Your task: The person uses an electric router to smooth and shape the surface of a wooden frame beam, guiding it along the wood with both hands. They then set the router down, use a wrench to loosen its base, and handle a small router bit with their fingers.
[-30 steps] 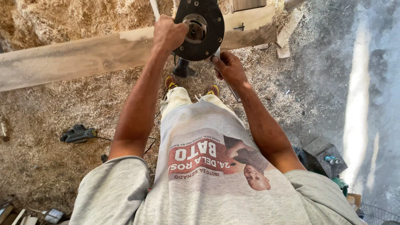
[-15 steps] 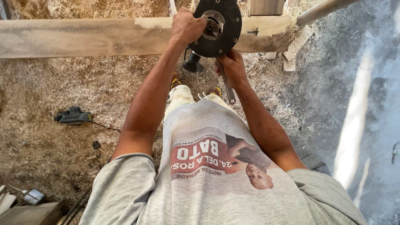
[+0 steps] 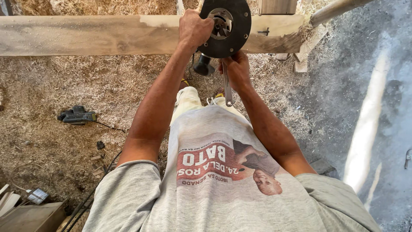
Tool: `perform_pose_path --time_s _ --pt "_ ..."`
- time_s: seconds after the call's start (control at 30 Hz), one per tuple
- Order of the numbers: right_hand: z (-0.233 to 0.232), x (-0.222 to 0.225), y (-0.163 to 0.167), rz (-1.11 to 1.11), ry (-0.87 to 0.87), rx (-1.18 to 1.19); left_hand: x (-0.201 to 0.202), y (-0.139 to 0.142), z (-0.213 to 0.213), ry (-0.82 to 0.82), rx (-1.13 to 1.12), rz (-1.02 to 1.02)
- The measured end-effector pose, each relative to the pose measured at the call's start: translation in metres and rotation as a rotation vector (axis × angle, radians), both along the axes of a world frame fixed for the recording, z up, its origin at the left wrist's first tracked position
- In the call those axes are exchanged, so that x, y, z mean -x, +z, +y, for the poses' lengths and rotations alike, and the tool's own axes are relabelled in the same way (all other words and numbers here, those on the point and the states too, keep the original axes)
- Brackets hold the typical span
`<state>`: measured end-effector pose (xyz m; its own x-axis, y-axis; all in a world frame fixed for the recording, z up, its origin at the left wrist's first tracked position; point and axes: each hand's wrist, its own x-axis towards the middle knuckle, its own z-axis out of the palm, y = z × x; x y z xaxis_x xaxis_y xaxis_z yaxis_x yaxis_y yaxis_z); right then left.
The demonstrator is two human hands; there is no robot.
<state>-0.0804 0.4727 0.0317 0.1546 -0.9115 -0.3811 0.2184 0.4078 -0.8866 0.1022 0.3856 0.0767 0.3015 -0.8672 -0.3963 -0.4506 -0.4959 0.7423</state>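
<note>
I hold a power router [image 3: 229, 32] upside down in front of me, its round black base plate facing up with the metal collet in the middle. My left hand [image 3: 194, 28] grips the left side of the base. My right hand [image 3: 235, 71] is under the router's lower edge and holds a flat metal wrench [image 3: 227, 88] that hangs down toward my shirt. A black knob handle [image 3: 202, 66] of the router sticks out below the plate, between my arms.
A long pale wooden plank [image 3: 94, 36] lies across the top of the view. Sawdust and shavings cover the ground [image 3: 56, 86]. A dark power tool [image 3: 77, 116] with a cable lies at left. Wood offcuts [image 3: 307, 51] and a grey pipe [image 3: 334, 8] are at top right.
The view has shifted, so the plank now sits level across the top. Both hands stay on the router, and the wrench now shows hanging from my right hand.
</note>
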Motion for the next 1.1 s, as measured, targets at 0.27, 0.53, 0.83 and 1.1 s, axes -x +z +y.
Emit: perform_pose_path --time_s 0.27,0.53,0.83,1.1 --pt "0.006 0.011 0.022 0.064 0.097 -0.002 0.000 -0.002 0.007 -0.030 -0.011 0.057" --pt "-0.005 0.007 0.018 0.143 0.018 -0.033 -0.003 -0.006 0.004 -0.060 0.059 0.021" --pt "-0.011 0.026 0.025 0.104 0.162 0.031 -0.014 -0.015 -0.008 -0.227 0.052 -0.088" --pt "-0.017 0.013 0.028 0.243 0.159 0.051 -0.017 -0.009 -0.006 -0.207 0.106 -0.137"
